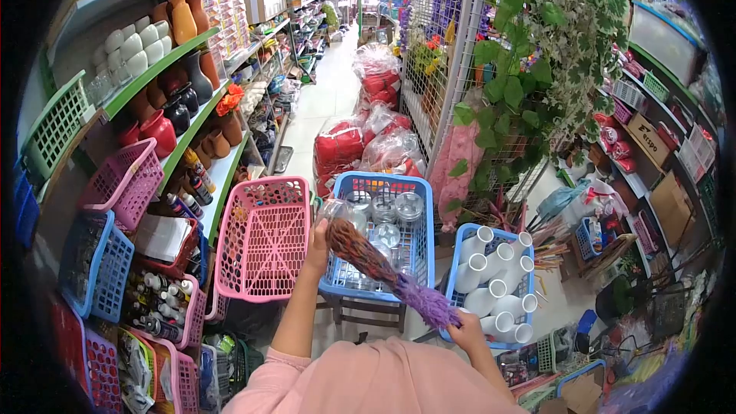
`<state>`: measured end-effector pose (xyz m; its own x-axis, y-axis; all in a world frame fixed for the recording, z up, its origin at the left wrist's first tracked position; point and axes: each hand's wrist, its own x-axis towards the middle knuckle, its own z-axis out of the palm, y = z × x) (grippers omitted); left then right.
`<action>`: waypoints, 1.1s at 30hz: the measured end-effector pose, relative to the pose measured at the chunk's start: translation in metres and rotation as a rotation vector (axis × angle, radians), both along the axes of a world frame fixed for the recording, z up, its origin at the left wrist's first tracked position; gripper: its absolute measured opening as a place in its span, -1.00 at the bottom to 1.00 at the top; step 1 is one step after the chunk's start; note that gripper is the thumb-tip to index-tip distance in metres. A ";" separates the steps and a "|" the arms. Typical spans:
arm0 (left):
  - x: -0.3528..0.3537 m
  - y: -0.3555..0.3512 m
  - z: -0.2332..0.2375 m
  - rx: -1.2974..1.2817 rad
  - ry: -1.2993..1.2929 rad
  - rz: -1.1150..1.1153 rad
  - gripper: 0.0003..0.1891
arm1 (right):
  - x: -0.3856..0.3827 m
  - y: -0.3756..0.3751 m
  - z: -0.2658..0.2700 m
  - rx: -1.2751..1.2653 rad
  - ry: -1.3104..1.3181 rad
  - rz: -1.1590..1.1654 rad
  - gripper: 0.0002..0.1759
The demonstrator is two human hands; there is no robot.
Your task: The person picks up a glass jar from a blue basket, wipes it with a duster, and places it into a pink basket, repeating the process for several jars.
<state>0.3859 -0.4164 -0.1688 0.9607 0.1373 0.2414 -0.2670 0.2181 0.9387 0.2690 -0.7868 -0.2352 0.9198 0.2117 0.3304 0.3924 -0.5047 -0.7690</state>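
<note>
"What's the biggest thing around those hands?"

"The pink basket point(264, 241), over to the left of the left hand. Then the blue basket point(426, 222) of clear glass jars point(409, 205), ahead of and below both hands, and the smaller one point(453, 280) of white vases point(481, 302), just past the right hand."

"And the bundle point(373, 255)?"

"Slanting between the hands, over the near part of the jar basket, brown end by the left hand, purple end at the right. I'd carry it above the jars and the rim, so no strands snag."

"How are the hands set?"

"The right hand point(469, 330) pinches the purple tip. The left hand point(317, 245) is curled at the brown end, beside something clear point(332, 210); I can't tell which it grips."

"Good hold?"

"Sound, with both ends supported. I'd let the left bear the weight and keep the right light, since those purple strands look easily crushed."

"And the fingertips?"

"Soft pressure, no twisting; fine strands like that could shed."
</note>
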 end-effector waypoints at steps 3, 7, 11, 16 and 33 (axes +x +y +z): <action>-0.007 -0.013 0.003 -0.282 -0.030 -0.129 -0.36 | 0.005 -0.009 0.010 -0.159 0.160 -0.176 -0.72; -0.002 -0.003 -0.010 -0.156 0.076 -0.070 -0.37 | 0.008 -0.006 0.010 -0.077 0.072 -0.162 -0.73; -0.009 0.002 0.008 0.052 -0.005 0.041 -0.38 | 0.004 -0.013 0.025 -0.021 0.146 -0.204 -0.74; -0.009 -0.001 -0.003 0.310 0.013 0.004 -0.33 | 0.003 -0.008 0.027 -0.047 0.061 -0.150 -0.75; -0.016 0.000 -0.008 0.063 0.069 -0.151 -0.03 | 0.014 0.001 0.038 -0.148 0.032 -0.183 -0.72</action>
